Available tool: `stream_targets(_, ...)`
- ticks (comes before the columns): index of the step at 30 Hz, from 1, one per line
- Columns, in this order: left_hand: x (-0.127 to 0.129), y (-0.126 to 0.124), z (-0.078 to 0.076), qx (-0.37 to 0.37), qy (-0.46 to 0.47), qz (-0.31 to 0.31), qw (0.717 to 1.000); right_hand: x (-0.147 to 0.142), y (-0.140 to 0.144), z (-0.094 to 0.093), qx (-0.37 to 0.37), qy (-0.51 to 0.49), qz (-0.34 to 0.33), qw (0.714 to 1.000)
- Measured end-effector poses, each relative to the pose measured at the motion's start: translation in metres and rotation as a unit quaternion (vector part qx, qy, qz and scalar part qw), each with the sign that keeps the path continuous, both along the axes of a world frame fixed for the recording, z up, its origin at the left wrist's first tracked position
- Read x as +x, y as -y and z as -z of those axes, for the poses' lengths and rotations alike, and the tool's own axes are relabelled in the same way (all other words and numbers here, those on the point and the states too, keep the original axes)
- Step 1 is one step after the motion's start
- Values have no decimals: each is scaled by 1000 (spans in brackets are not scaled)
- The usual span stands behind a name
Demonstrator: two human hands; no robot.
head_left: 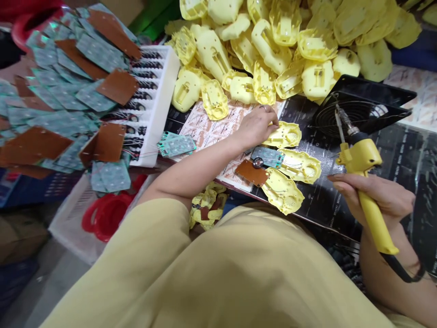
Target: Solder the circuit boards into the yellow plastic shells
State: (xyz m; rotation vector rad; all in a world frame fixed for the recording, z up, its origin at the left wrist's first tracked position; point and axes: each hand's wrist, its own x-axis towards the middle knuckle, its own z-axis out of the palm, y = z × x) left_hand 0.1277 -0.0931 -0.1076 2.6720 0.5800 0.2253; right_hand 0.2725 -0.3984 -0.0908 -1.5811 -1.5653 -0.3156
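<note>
My left hand point(257, 125) reaches forward over the bench and its fingers rest on a yellow plastic shell point(285, 135) lying hollow side up. Two more yellow shells point(302, 165) point(282, 190) lie just below it, with a green circuit board point(268, 156) and a brown board point(251, 172) beside them. My right hand point(378, 196) is closed around the yellow handle of a soldering iron point(362, 159), tip pointing up and away, over the black mat.
A big heap of yellow shells point(273, 41) fills the back. A black fan point(362, 111) sits at the right. At left, a pile of green and brown boards point(68, 86) covers a white tray point(160, 98). A red reel point(107, 214) lies lower left.
</note>
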Motion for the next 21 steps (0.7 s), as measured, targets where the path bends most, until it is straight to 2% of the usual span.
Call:
stream_targets(2,6,2,6,-8,-9,30,999,1,3,3,12,7,1,1000)
stream_targets(5,20,6,11,-9,18,121,992,3,8,2,-7,7,3,1000)
stream_targets(8,32,11,8,4,53,177,983,4,12,-5,-24,21,6,999)
stream_targets(12,39,15,-7,-14,29,141,989,2,16,-13,-22,58,11,998)
stream_targets(16,41,20,-20,-61,-30,142,988,0,29,-4,-25,51,19,998)
stream_targets(21,41,25,-26,-58,-66,126,988,-3,50,19,27,89,180,979)
